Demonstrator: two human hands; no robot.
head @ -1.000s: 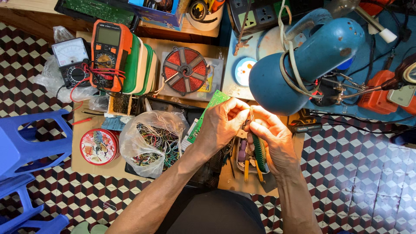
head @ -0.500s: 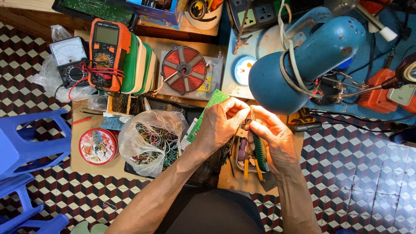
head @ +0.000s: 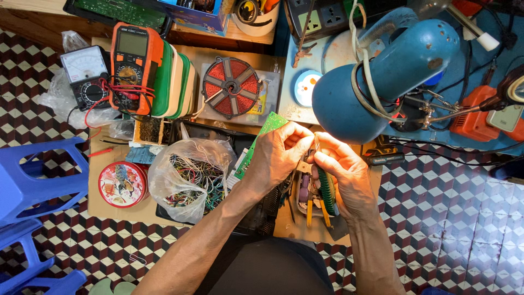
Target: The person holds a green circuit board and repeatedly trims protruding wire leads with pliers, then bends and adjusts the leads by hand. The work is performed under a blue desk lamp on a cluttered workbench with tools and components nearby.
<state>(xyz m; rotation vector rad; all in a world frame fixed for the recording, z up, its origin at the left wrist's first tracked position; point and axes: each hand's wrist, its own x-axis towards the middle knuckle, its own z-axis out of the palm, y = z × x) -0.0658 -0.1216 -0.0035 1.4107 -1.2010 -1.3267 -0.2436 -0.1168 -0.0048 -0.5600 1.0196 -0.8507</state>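
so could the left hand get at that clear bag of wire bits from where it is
Probably yes. The left hand grips the green circuit board, and the bag of wire bits lies open just left of that forearm with nothing between. It would have to release the board first.

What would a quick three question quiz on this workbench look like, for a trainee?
1. True or false: the left hand holds a green circuit board.
2. Which tool is in the right hand? A) a hammer B) a green-handled hand tool C) a paintbrush
3. What lies in the clear plastic bag beside the left forearm?

Key:
1. True.
2. B; its working end is hidden between the hands.
3. A tangle of coloured wires.
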